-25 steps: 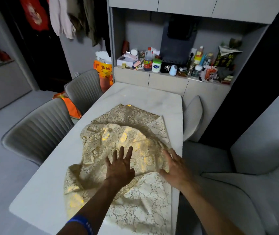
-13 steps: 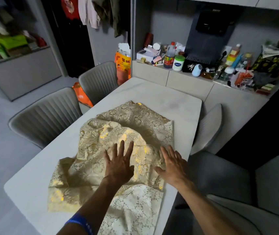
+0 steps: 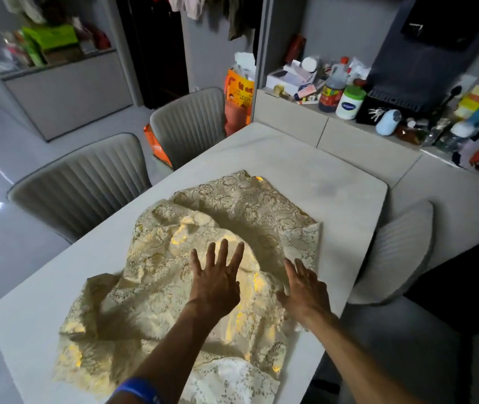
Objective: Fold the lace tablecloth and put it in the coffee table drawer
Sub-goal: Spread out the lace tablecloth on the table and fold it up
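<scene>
Head view: a person is looking down at a pale table (image 3: 305, 158) that is filling the middle of the frame, with both forearms reaching in from the bottom edge.
Lace tablecloth (image 3: 232, 217): it is lying rumpled across the centre and lower centre of the frame, cream and gold, bunched into a soft mound, with one corner hanging toward the bottom edge. It is not yet folded, so the job looks to be just starting.
Left hand (image 3: 216, 282): it is lying flat on the mound at centre frame, fingers spread and straight, holding nothing. It is probably pressing the cloth down to take out the puff before a fold.
Right hand (image 3: 305, 287): it is resting flat at the cloth's right edge, right of centre, fingers straight and together, gripping nothing. It is likely steadying that edge near the table's side.
Blue wristband (image 3: 137, 389): it is showing on the left forearm at the bottom edge.
Chairs (image 3: 84, 182): two ribbed grey chairs are standing at the left of the frame.
Shelf clutter (image 3: 346, 100): bottles and boxes are crowding the upper right.
Coffee table drawer: not in view.
</scene>
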{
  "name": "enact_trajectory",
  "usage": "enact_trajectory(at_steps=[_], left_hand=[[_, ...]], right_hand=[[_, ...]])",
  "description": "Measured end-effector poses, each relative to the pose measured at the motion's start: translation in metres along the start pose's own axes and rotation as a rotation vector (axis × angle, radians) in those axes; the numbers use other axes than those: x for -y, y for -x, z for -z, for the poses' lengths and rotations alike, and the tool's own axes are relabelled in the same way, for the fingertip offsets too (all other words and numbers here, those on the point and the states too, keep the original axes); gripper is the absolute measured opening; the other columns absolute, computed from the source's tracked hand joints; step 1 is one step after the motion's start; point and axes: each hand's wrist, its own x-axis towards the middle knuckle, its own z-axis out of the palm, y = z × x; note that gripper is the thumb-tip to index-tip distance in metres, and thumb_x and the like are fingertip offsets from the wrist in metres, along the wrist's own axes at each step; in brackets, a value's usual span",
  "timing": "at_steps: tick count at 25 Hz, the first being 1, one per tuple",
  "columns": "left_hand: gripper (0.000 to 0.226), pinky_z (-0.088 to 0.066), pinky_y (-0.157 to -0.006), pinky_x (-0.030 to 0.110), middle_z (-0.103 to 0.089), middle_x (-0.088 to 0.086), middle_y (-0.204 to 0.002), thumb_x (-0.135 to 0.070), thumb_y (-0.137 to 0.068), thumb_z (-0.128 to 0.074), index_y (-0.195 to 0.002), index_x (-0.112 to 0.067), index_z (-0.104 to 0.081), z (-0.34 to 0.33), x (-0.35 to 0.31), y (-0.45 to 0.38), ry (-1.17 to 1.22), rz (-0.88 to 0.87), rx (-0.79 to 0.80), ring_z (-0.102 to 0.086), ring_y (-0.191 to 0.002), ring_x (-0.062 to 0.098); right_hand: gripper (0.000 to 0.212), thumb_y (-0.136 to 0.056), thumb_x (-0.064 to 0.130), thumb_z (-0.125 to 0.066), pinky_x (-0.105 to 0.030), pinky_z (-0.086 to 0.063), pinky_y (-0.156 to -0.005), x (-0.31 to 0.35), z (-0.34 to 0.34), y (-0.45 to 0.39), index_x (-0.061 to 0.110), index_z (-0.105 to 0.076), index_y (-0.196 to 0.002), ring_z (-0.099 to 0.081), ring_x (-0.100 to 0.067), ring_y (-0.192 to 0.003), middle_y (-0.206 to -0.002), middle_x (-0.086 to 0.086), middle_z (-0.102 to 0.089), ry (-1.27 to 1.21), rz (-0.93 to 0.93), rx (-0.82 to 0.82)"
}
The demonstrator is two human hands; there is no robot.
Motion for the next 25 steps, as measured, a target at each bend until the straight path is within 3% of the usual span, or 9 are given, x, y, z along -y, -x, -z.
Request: enact_trajectory(at_steps=[3,7,9,12,14,16,18,21,25], left_hand=[[0.072,-0.005,-0.118,0.056,-0.017,0.011,-0.159,-0.02,-0.091,-0.04,-0.153,-0.022,-0.003,-0.016,-0.008,-0.068,-0.028,-0.051,0.068,-0.017,-0.145,0.033],[0.061,-0.033,-0.11,0.04,-0.03,0.006,-0.152,-0.021,-0.094,-0.041,-0.151,-0.025,-0.021,-0.055,-0.035,-0.187,0.147,-0.027,0.261,-0.033,-0.137,0.028],[0.06,-0.036,-0.108,0.041,-0.036,0.006,-0.146,-0.024,-0.093,-0.044,-0.15,-0.026,-0.024,-0.08,-0.047,-0.232,0.117,-0.022,0.367,-0.039,-0.132,0.029],[0.067,-0.031,-0.109,0.048,-0.025,0.009,-0.153,-0.022,-0.09,-0.049,-0.15,-0.026,-0.02,-0.106,-0.061,-0.269,0.076,0.035,0.469,-0.032,-0.136,0.034],[0.076,-0.027,-0.111,0.054,-0.005,0.011,-0.161,-0.022,-0.089,-0.052,-0.152,-0.029,-0.01,-0.118,-0.071,-0.285,0.112,0.088,0.507,-0.02,-0.142,0.04],[0.081,-0.024,-0.112,0.058,0.011,0.01,-0.162,-0.031,-0.092,-0.052,-0.153,-0.034,0.001,-0.127,-0.08,-0.295,0.122,0.105,0.524,-0.008,-0.145,0.044],[0.082,-0.021,-0.113,0.06,0.02,0.011,-0.161,-0.047,-0.093,-0.05,-0.152,-0.037,0.006,-0.135,-0.092,-0.303,0.151,0.126,0.513,0.003,-0.144,0.05],[0.089,-0.017,-0.113,0.062,0.028,0.017,-0.157,-0.062,-0.09,-0.048,-0.152,-0.036,0.01,-0.141,-0.112,-0.31,0.199,0.166,0.473,0.013,-0.14,0.058],[0.088,-0.009,-0.115,0.062,0.036,0.014,-0.153,-0.058,-0.091,-0.046,-0.15,-0.037,0.016,-0.145,-0.121,-0.31,0.212,0.154,0.435,0.02,-0.137,0.059]], right_hand=[[0.061,-0.089,0.031,-0.052,-0.046,-0.039,-0.097,-0.011,-0.005,-0.079,0.023,-0.027,-0.143,-0.044,-0.031,-0.121,-0.14,-0.007,-0.042,0.022,0.056,-0.011],[0.082,-0.083,0.016,-0.057,-0.047,-0.04,-0.098,-0.058,-0.032,-0.188,0.027,-0.013,-0.152,-0.039,-0.034,-0.13,-0.159,-0.005,-0.019,0.238,0.386,0.065],[0.084,-0.08,0.011,-0.062,-0.042,-0.047,-0.089,-0.085,-0.044,-0.219,0.029,-0.02,-0.149,-0.051,-0.032,-0.119,-0.155,-0.005,-0.03,0.341,0.594,0.13],[0.063,-0.076,0.006,-0.062,-0.036,-0.051,-0.074,-0.117,-0.037,-0.248,0.024,-0.044,-0.133,-0.066,-0.027,-0.087,-0.111,-0.005,-0.066,0.41,0.663,0.209],[0.041,-0.076,0.006,-0.059,-0.037,-0.05,-0.076,-0.137,-0.021,-0.265,0.017,-0.056,-0.115,-0.067,-0.029,-0.082,-0.087,-0.006,-0.07,0.456,0.677,0.201],[0.032,-0.073,0.007,-0.054,-0.037,-0.047,-0.082,-0.158,0.003,-0.283,0.019,-0.066,-0.1,-0.067,-0.027,-0.082,-0.082,-0.002,-0.071,0.574,0.648,0.029],[0.032,-0.076,0.012,-0.047,-0.041,-0.04,-0.093,-0.181,0.037,-0.296,0.024,-0.069,-0.096,-0.062,-0.027,-0.093,-0.088,0.0,-0.071,0.71,0.42,-0.033],[0.028,-0.087,0.021,-0.05,-0.063,-0.018,-0.11,-0.205,0.064,-0.309,0.027,-0.065,-0.11,-0.046,-0.035,-0.121,-0.115,-0.004,-0.066,0.82,0.031,0.258],[0.07,-0.086,0.022,-0.052,-0.065,-0.008,-0.111,-0.169,0.038,-0.326,0.029,-0.022,-0.149,-0.012,-0.038,-0.146,-0.161,-0.009,-0.012,0.391,0.28,0.209]])
